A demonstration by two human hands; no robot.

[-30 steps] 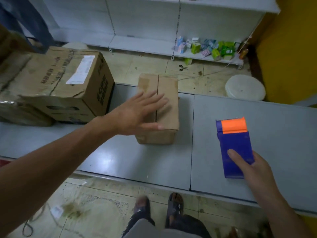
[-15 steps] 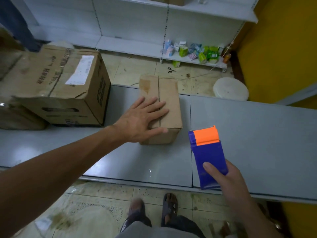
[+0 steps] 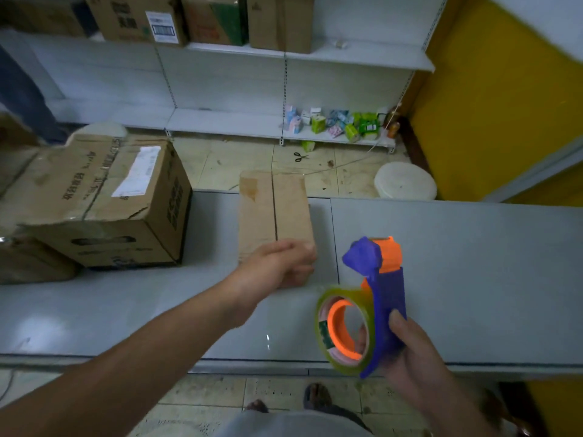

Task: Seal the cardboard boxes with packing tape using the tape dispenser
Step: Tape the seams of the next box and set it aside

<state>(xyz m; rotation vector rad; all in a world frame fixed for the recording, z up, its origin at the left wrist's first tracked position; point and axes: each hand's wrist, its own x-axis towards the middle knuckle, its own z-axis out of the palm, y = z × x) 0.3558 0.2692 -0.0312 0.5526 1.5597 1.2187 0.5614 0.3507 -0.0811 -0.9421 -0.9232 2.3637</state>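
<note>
A small brown cardboard box [image 3: 273, 209] lies on the grey table [image 3: 457, 266], its two top flaps meeting along a bare centre seam. My left hand [image 3: 282, 266] grips the box's near end, fingers curled over the edge. My right hand [image 3: 410, 351] holds a purple and orange tape dispenser [image 3: 380, 288] lifted off the table, tilted on its side so its clear tape roll [image 3: 345, 331] faces me. The dispenser hangs to the right of the box's near end, not touching it.
A large worn carton [image 3: 104, 200] stands on the table at the left, close to the small box. Beyond the table are floor tiles with scissors [image 3: 300, 156], a white bucket [image 3: 405, 184], and white shelves [image 3: 227, 123] with small packets and boxes. A yellow wall [image 3: 504, 105] is right.
My right hand lifted the dispenser off the table and turned it sideways, showing the roll. My left hand slid from flat on the box top to gripping its near end.
</note>
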